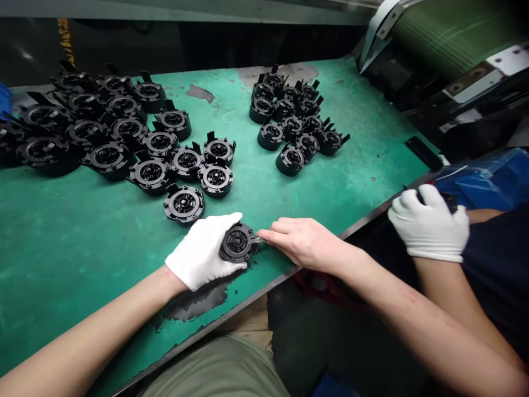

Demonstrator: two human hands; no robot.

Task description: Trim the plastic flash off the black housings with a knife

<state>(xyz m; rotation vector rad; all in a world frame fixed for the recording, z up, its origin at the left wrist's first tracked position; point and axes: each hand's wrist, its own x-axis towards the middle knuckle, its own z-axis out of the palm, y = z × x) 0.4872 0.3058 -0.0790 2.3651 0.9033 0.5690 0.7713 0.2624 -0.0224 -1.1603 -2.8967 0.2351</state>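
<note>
My gloved left hand (206, 251) is wrapped around a round black plastic housing (237, 242), whose ribbed, ringed face points up. It holds this part just above the green table, near the front edge. My bare right hand (306, 240) pinches a thin, shiny metal tool (258, 240). The tool's tip meets the right rim of the housing; its exact kind is too small to tell. Just beyond my left hand, a similar black housing (184, 204) rests on the table.
Several more black housings (107, 157) crowd the left of the green table (268, 198). A smaller group (291, 160) stands at the back right. A co-worker's gloved hand (432, 223) holds a dark part at right, near blue plastic (487, 179). A green conveyor belt (446, 33) runs at upper right.
</note>
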